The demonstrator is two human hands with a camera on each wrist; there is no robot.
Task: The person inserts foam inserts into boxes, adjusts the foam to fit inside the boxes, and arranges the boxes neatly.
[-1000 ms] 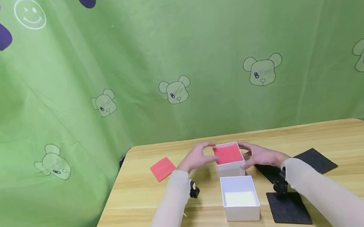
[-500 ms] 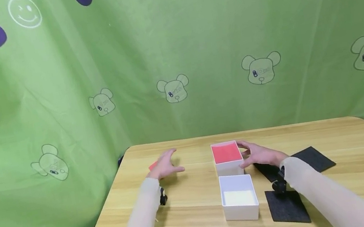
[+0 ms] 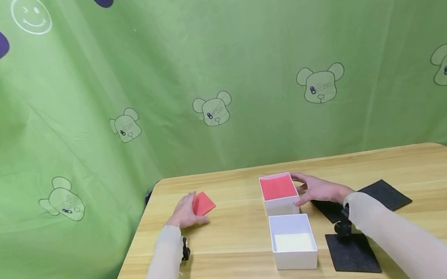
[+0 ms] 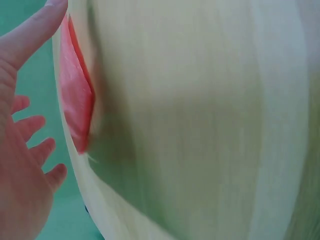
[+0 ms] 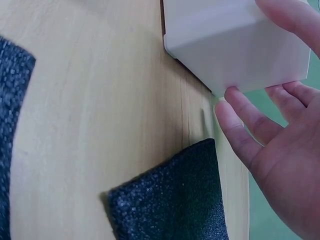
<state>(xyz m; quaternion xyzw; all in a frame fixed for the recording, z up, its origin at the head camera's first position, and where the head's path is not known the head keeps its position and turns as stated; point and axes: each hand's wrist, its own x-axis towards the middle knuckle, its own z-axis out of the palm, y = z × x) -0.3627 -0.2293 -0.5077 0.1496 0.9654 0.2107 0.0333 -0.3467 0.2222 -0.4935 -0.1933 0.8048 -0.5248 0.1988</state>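
the left hand (image 3: pixel 184 214) has its thumb and fingers spread apart, just beside a loose red sheet (image 3: pixel 204 203) at the far left of the surface (image 3: pixel 233 255); whether they touch, i can't tell. the right hand (image 3: pixel 320 190) is clamped on the far white box (image 3: pixel 282 206), thumb and fingertips set around its right side. a red square (image 3: pixel 278 188) lies in that box, a little below the rim. nearer the person stands the near white box (image 3: pixel 297 261), open-topped. around the right forearm lie three black pads (image 3: pixel 353 255), and behind hangs a green curtain (image 3: pixel 207 39) printed with bear heads.
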